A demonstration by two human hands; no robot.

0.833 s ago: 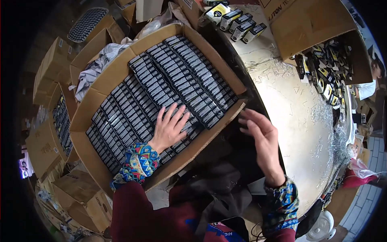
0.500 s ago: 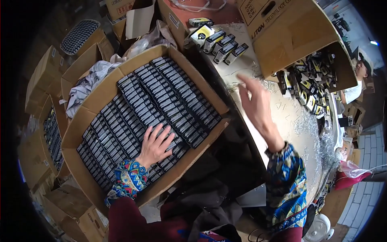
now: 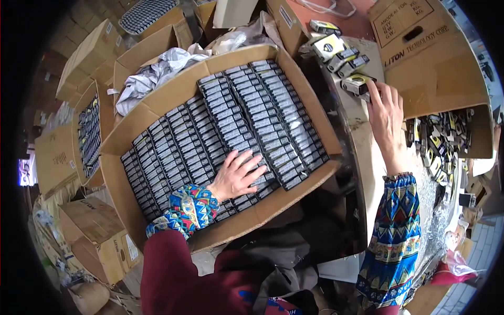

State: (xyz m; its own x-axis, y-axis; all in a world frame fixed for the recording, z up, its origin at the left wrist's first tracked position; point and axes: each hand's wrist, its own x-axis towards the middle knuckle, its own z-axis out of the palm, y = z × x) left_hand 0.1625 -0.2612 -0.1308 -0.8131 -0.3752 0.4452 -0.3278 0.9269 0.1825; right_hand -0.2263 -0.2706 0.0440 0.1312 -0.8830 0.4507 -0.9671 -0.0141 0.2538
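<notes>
My left hand [image 3: 239,176] lies with fingers spread on the tops of small dark boxes [image 3: 231,113]. They are packed in tight rows inside a large open carton [image 3: 152,113], and the middle and right rows stand higher than those at left. My right hand [image 3: 386,110] reaches to the far part of the worktable, fingers bent onto the end of a small black-and-yellow box [image 3: 356,84]. Its thumb side is partly hidden. Beyond that box stand several more like it [image 3: 344,56] in a slanting row.
On the right, a tipped carton [image 3: 436,63] spills a heap of small black-and-yellow boxes [image 3: 438,144] onto the worktable [image 3: 362,139]. Clear plastic scraps [image 3: 433,210] lie nearer me. Other cartons [image 3: 86,63] and crumpled wrapping [image 3: 157,76] stand at left.
My right hand has gone from hovering over the table to the nearest small box of the row, which is now turned. My left hand stays on the packed boxes. The view has shifted.
</notes>
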